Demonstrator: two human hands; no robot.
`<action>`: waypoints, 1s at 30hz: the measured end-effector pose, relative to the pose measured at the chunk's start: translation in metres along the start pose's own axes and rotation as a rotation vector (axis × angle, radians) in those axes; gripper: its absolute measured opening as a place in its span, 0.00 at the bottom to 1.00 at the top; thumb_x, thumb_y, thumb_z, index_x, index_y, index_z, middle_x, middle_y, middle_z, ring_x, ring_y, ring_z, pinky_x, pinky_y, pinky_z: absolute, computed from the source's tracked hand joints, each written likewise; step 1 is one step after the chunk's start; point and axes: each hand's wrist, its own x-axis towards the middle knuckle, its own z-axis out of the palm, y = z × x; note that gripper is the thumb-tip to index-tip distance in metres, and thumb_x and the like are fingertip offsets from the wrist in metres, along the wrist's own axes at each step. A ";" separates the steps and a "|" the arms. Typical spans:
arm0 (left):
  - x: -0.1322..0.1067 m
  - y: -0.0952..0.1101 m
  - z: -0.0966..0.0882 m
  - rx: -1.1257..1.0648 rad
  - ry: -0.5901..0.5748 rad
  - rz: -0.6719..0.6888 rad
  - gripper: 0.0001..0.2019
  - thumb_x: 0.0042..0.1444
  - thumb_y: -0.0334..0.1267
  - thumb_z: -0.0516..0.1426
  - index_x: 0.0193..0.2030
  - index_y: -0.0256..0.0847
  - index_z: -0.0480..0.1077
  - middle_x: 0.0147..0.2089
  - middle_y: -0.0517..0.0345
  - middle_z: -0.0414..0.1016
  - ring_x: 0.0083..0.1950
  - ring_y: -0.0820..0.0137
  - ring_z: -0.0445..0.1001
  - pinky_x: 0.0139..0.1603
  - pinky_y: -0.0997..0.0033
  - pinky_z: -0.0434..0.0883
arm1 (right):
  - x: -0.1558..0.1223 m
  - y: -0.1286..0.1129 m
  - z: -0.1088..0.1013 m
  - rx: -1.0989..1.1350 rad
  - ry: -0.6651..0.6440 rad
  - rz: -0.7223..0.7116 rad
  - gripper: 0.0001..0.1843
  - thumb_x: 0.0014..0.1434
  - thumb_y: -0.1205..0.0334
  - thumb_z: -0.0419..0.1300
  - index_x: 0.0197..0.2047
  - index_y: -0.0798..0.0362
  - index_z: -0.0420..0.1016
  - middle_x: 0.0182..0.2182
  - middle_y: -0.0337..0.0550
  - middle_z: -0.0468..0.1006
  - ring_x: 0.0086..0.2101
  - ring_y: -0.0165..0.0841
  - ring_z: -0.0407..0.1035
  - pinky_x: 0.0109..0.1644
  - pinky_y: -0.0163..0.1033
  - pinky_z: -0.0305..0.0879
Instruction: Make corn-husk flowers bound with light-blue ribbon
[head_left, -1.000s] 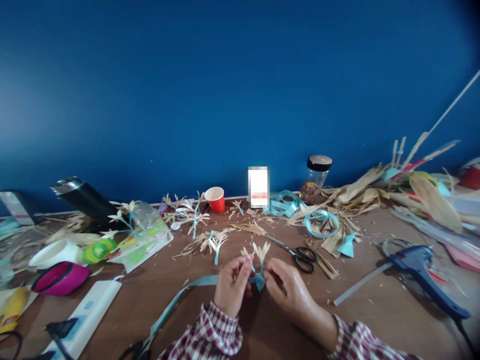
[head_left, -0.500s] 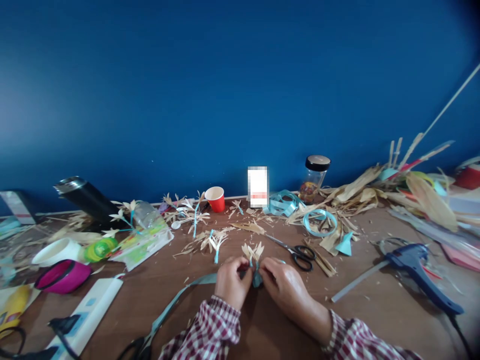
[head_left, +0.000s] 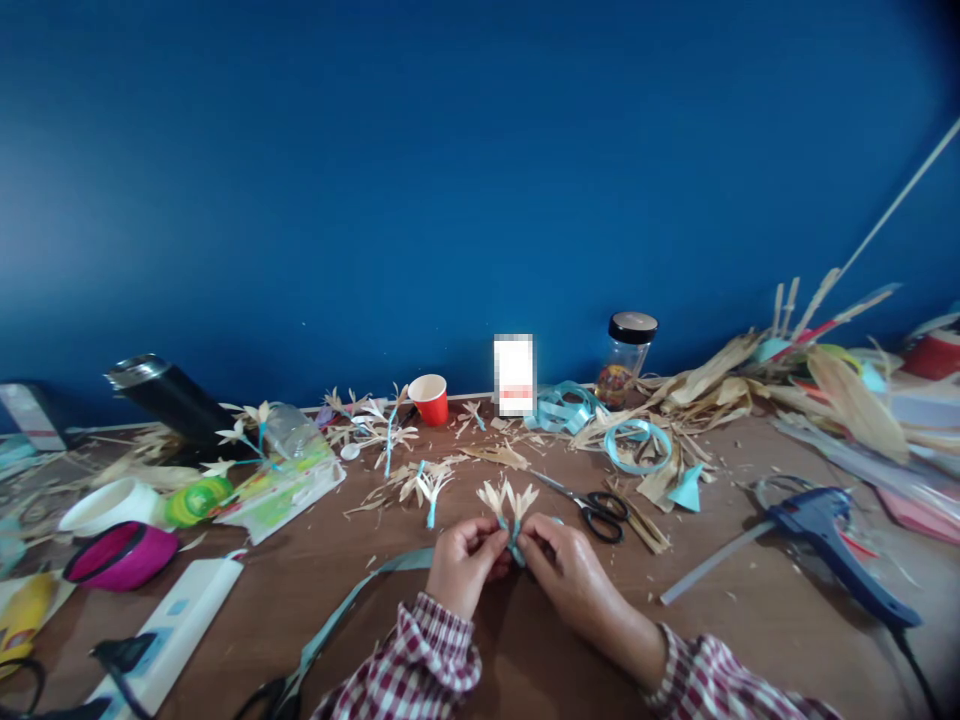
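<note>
Far to the left of the red paper cup (head_left: 428,402), a yellow tube (head_left: 28,612) is cut off by the view's edge, its marks too blurred to read. The power strip (head_left: 177,618), nearer the person and left of the cup, runs out at the bottom. A plastic bag (head_left: 294,497) left of the cup carries green print that cannot be made out. Nearer than the cup, a ribbon (head_left: 352,588) curves up towards the left hand (head_left: 459,568), which has its fingers curled and its thumb and forefinger pinching a pair of pale flowers (head_left: 507,500) by the blue stems. The flowers stand upright between the hands, nearer than the cup and slightly right of it; fingers partly hide the stems. Beyond them, right of the cup, a white patch (head_left: 514,372) is pixelated. The right hand (head_left: 581,580), fingers bent inward, pinches the stems from the other side, its wrist slanting into a checked sleeve (head_left: 731,672). Well right of the cup, the cord of a blue glue gun (head_left: 844,540) leaves the view.
</note>
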 end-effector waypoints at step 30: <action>-0.003 -0.006 0.003 0.146 0.001 0.235 0.12 0.41 0.39 0.64 0.32 0.33 0.75 0.27 0.52 0.78 0.27 0.71 0.73 0.28 0.76 0.69 | -0.003 0.004 0.005 -0.004 -0.011 0.041 0.11 0.62 0.63 0.47 0.27 0.53 0.62 0.23 0.36 0.65 0.25 0.28 0.58 0.29 0.33 0.51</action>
